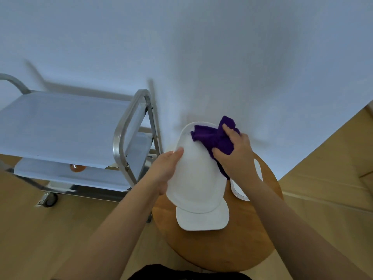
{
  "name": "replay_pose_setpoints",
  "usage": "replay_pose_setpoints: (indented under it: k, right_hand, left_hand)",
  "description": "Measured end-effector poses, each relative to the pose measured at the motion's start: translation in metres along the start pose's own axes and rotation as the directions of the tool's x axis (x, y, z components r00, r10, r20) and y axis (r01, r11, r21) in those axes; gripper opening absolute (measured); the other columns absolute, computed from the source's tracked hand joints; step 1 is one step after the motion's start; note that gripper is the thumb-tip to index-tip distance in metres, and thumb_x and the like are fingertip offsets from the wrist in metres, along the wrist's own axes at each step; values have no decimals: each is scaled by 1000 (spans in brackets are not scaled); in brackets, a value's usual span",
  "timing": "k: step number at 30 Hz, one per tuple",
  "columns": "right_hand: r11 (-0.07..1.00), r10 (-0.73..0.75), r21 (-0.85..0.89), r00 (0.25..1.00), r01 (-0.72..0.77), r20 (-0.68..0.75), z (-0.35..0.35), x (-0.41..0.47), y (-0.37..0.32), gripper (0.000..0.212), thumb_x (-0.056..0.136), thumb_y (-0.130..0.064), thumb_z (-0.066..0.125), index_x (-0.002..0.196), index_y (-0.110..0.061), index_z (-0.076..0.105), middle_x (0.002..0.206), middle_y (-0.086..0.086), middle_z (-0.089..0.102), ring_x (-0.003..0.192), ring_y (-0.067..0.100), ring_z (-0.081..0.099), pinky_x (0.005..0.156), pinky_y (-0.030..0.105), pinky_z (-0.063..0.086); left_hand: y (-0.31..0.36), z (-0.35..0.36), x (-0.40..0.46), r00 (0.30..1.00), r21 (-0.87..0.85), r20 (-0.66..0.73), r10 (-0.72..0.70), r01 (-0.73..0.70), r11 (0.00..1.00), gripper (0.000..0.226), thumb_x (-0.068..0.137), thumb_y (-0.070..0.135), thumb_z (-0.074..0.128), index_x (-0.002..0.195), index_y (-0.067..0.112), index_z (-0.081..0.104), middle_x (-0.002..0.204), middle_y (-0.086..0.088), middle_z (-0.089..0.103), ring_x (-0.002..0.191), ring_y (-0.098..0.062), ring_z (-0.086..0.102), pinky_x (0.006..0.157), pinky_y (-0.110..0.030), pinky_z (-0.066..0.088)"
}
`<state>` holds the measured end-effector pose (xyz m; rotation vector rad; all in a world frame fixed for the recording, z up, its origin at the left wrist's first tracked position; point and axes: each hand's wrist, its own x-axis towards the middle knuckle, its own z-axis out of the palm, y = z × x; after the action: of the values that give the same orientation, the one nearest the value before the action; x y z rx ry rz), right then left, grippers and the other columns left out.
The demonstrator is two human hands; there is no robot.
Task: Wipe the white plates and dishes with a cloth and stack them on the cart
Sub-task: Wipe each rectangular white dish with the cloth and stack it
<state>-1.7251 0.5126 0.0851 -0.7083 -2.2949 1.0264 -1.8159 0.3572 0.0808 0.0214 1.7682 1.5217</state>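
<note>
My left hand (165, 170) grips the left edge of a long white dish (196, 178), which is raised and tilted above a round wooden table (232, 243). My right hand (236, 156) holds a bunched purple cloth (216, 138) and presses it on the dish's upper right part. Under the raised dish, another white plate (202, 220) lies on the table. A third white dish (239, 190) sits at the right, partly hidden by my right forearm. The metal cart (66, 128) stands to the left.
The cart's top shelf (60, 126) bears nothing; a small brown object (77, 167) shows on its lower shelf. A steel handle frame (129, 130) rises at the cart's near end, close to the table. A white wall lies behind, wooden floor around.
</note>
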Motion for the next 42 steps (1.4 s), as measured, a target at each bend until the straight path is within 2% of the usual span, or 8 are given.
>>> replay_pose_setpoints:
  k: [4, 8, 15, 20, 23, 26, 36, 42]
  right_hand:
    - [977, -154, -152, 988, 148, -26, 18, -29, -3, 54, 80, -20, 71, 130, -12, 54, 134, 18, 40, 112, 26, 48, 87, 24, 40]
    - [970, -189, -150, 982, 189, 11, 33, -64, -2, 51, 78, -18, 72, 126, -10, 57, 129, 17, 44, 105, 13, 42, 85, 21, 42]
    - [967, -1, -223, 874, 124, 486, -3, -54, 0, 34, 81, -31, 61, 116, -28, 62, 128, -9, 41, 91, 3, 47, 72, 9, 39]
    - [996, -92, 4, 969, 94, 229, -24, -12, -30, 36, 77, -27, 60, 113, -29, 61, 121, -9, 43, 109, 15, 47, 83, 14, 40]
    - [903, -311, -267, 941, 336, 132, -4, -12, -35, 60, 74, -37, 56, 133, -23, 51, 143, 6, 41, 131, 30, 34, 107, 47, 26]
    - [838, -380, -383, 919, 389, 101, 15, -18, -34, 68, 79, -48, 53, 140, -22, 41, 146, 4, 41, 138, 29, 30, 111, 54, 6]
    - [859, -445, -117, 841, 498, 307, 35, -63, -36, 64, 74, -52, 60, 131, -25, 52, 138, -4, 50, 135, 18, 33, 114, 40, 9]
    - [683, -526, -207, 668, 700, 526, 26, -80, -14, 69, 63, -40, 80, 124, -18, 58, 124, 1, 62, 116, 25, 56, 97, 37, 40]
  left_hand:
    - [1, 4, 4, 994, -186, -105, 36, -55, 981, 32, 95, 46, 47, 100, 17, 62, 91, -3, 71, 81, -19, 68, 63, -32, 54]
    - [5, -2, 3, 983, -241, -157, 97, -133, 961, 31, 95, 48, 44, 87, 23, 60, 65, 4, 72, 59, -15, 69, 41, -24, 50]
    - [-7, -21, -2, 975, -136, -151, 160, -181, 974, 36, 93, 55, 41, 97, 27, 63, 96, 0, 71, 90, -21, 67, 75, -39, 55]
    - [-4, -15, -12, 963, -37, -97, 252, -257, 966, 41, 92, 60, 35, 92, 31, 65, 89, 4, 72, 87, -17, 67, 65, -27, 51]
    - [-2, -1, -19, 949, -53, -25, 314, -315, 948, 45, 95, 54, 35, 98, 23, 68, 90, -1, 74, 87, -18, 70, 67, -29, 57]
    - [-2, 10, -24, 927, -100, -32, 373, -374, 922, 45, 97, 49, 37, 99, 18, 69, 95, -7, 73, 90, -19, 69, 76, -32, 58]
    - [2, -2, -20, 964, -285, -161, 214, -253, 924, 45, 94, 56, 35, 91, 24, 66, 68, 6, 73, 60, -7, 69, 47, -21, 51]
    - [9, -14, -15, 965, -307, -235, 118, -189, 933, 40, 92, 59, 39, 88, 24, 57, 83, -3, 69, 73, -22, 66, 44, -23, 50]
